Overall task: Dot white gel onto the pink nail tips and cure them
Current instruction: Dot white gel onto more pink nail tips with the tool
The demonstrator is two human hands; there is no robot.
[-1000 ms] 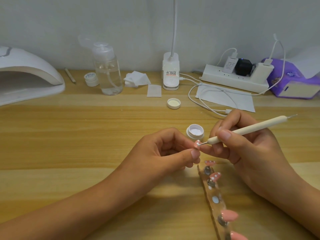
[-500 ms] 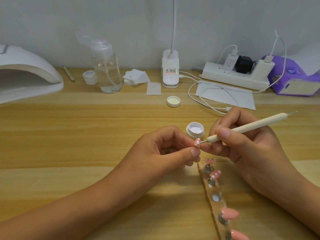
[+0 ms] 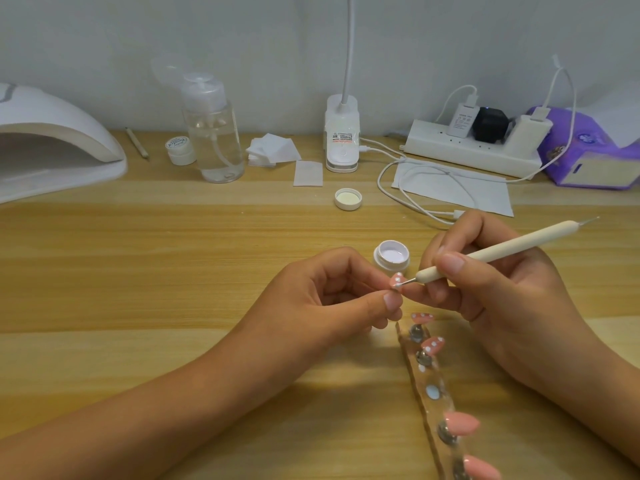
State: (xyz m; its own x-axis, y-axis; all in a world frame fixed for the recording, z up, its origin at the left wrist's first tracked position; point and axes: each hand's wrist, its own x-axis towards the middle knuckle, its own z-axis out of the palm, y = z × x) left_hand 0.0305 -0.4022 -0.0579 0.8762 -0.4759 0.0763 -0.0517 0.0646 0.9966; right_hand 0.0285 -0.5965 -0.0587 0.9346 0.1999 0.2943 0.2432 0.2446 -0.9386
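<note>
Left hand pinches one pink tip between thumb and fingers, face up, over the table. Right hand grips the dotting pen pencil-style, its point touching the tip from the right, shaft running up and right. Gel pot sits open just behind. Plain tips wait on the strip below; lamp far left.

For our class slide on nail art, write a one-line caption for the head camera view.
Left hand pinches a pink nail tip while the right hand dots it using a dotting pen.
</note>
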